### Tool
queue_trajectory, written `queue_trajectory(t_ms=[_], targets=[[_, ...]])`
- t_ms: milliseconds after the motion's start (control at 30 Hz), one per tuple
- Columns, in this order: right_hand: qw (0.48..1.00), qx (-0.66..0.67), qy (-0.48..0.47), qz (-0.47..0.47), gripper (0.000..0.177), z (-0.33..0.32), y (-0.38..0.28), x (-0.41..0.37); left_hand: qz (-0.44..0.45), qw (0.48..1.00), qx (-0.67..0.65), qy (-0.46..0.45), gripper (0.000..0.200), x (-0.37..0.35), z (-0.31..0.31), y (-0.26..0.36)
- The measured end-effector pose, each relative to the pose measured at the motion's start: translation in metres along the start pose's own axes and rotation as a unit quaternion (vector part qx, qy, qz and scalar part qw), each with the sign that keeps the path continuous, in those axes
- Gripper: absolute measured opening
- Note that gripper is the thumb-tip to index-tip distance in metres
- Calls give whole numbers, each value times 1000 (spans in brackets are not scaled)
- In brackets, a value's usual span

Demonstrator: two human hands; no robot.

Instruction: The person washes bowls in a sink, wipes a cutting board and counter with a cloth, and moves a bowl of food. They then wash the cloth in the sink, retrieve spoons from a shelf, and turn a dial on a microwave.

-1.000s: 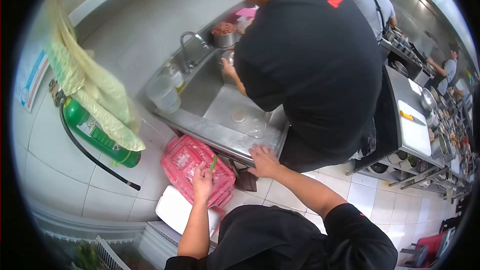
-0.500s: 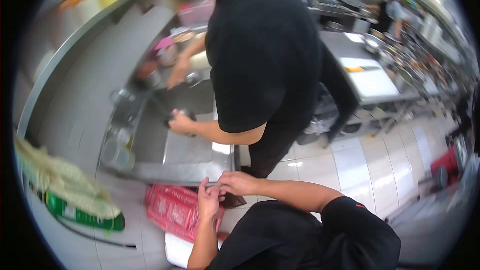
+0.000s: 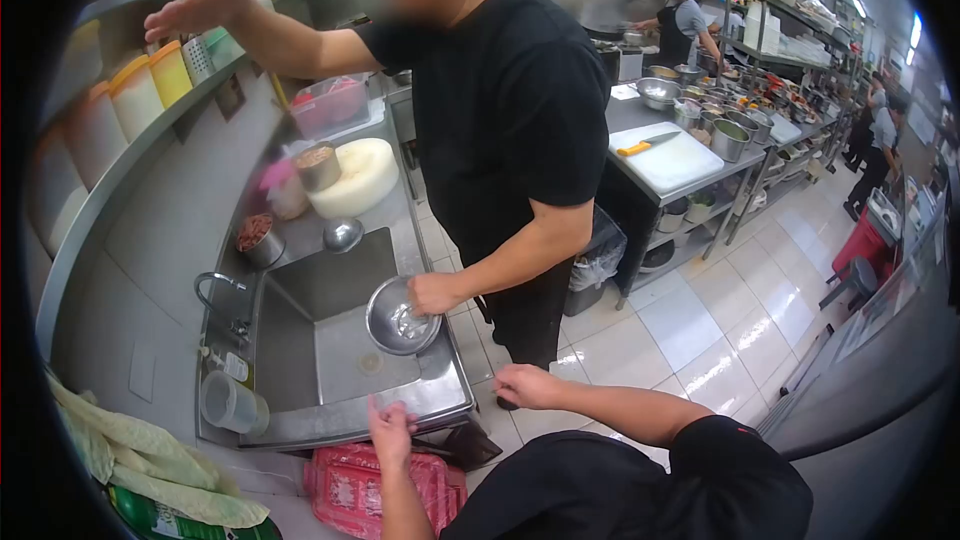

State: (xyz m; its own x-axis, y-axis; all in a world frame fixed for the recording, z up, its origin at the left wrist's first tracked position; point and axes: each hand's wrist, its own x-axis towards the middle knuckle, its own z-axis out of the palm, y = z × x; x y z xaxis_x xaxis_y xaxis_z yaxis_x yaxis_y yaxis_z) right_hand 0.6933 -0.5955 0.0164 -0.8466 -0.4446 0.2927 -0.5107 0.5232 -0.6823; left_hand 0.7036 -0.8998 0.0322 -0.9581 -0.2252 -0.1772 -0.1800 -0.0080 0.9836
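Observation:
My left hand (image 3: 392,428) is held at the front edge of the steel sink (image 3: 330,410), its index finger stretched out and the other fingers loosely bent. Nothing is in it. To the right of the sink's corner, over the tiled floor, my right hand (image 3: 527,387) is curled closed with nothing showing in it. A co-worker in black (image 3: 500,120) stands across from me and grips a metal bowl (image 3: 402,316) at the sink's right side. The co-worker's other hand (image 3: 205,5) is raised flat by the shelf. Below my left hand sits a red plastic crate (image 3: 345,485).
A faucet (image 3: 222,280), a clear plastic container (image 3: 228,402) and a ladle (image 3: 343,234) line the sink. Beyond it, a round white block (image 3: 353,178) carries a metal pot. On the right-hand table, a yellow-handled knife (image 3: 648,144) lies on a white cutting board (image 3: 665,165).
My hands, touching before, have moved apart. The co-worker has raised one arm from the sink toward the shelf and lifted a bowl to the sink's right side. My view has tilted upward.

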Motion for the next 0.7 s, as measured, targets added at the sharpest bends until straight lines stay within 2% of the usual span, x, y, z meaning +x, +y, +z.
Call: queue_trajectory(t_ms=[67, 167, 233, 300, 333, 367, 433, 533, 567, 633, 700], targets=[[999, -16, 8, 29, 9, -5, 6, -13, 6, 998, 48, 35, 66, 19, -21, 3], [995, -57, 12, 84, 8, -16, 28, -39, 14, 995, -46, 86, 62, 38, -44, 25], [979, -68, 17, 190, 9, -38, 21, -55, 25, 990, -67, 118, 64, 41, -53, 49], [962, -79, 26, 260, 11, -49, 44, -80, 56, 982, -83, 159, 65, 46, -57, 66], [953, -125, 40, 272, 10, -51, 57, -92, 144, 967, 35, 207, 66, 74, -68, 41], [950, -108, 60, 286, 12, -55, 66, -103, 219, 931, 158, 246, 66, 97, -81, 19], [940, -126, 85, 305, 16, -60, 82, -134, 162, 913, 307, 216, 64, 91, -81, 37], [921, -151, 90, 347, 17, -63, 129, -174, 196, 894, 341, 215, 63, 80, -76, 47], [920, -82, 101, 371, 13, -63, 138, -182, 189, 893, 344, 221, 63, 77, -75, 49], [909, -86, 81, 400, 13, -59, 188, -207, 165, 891, 352, 234, 63, 65, -70, 44], [903, -52, 73, 421, 12, -60, 196, -206, 135, 891, 360, 240, 64, 56, -64, 36]])
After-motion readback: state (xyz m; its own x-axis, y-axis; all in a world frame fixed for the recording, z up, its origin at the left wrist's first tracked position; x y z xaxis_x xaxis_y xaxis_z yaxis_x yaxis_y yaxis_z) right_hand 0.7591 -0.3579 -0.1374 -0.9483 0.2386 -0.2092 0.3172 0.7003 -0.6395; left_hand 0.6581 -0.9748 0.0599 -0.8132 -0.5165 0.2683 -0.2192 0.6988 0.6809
